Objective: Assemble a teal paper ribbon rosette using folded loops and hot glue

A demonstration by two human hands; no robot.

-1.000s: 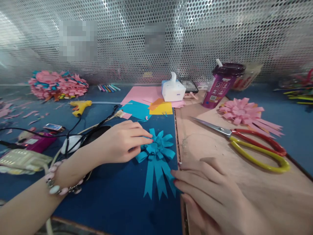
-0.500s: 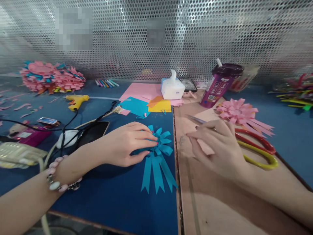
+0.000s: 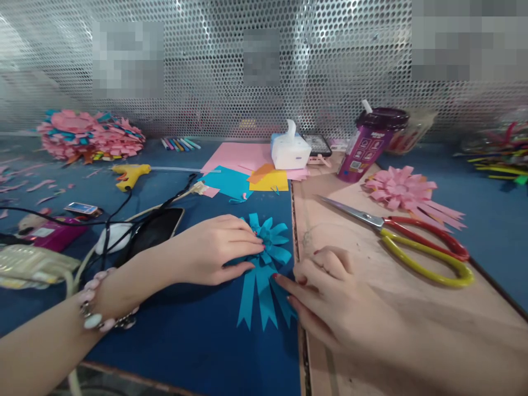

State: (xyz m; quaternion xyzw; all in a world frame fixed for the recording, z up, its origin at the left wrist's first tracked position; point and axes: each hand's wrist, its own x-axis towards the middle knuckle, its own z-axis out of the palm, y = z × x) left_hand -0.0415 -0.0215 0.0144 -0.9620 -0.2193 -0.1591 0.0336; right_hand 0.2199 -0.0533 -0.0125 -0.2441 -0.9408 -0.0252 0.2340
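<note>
A blue paper flower (image 3: 268,240) with several notched ribbon tails (image 3: 258,302) lies on the blue tabletop. My left hand (image 3: 218,247) rests over the flower's left side, fingers stretched across its petals and thumb apart. Beside the tails, my right hand (image 3: 330,291) has its index finger reaching onto the rightmost one. Its thumb is apart below, while the other fingers curl back; I see nothing in that hand. Scissors (image 3: 371,220) with one red and one yellow handle lie on the wooden board, behind and right of my right hand.
A pink paper flower (image 3: 402,190) lies behind the scissors, near a purple cup (image 3: 367,146). Tissues (image 3: 291,153) stand by coloured paper sheets (image 3: 231,181). At left are a yellow glue gun (image 3: 132,175), tangled cables, a black phone (image 3: 154,234) and a pink paper bundle (image 3: 91,135).
My right hand has moved left and toward me, from over the scissors to the blue flower's tails. The scissors now show whole. My left hand stays on the flower.
</note>
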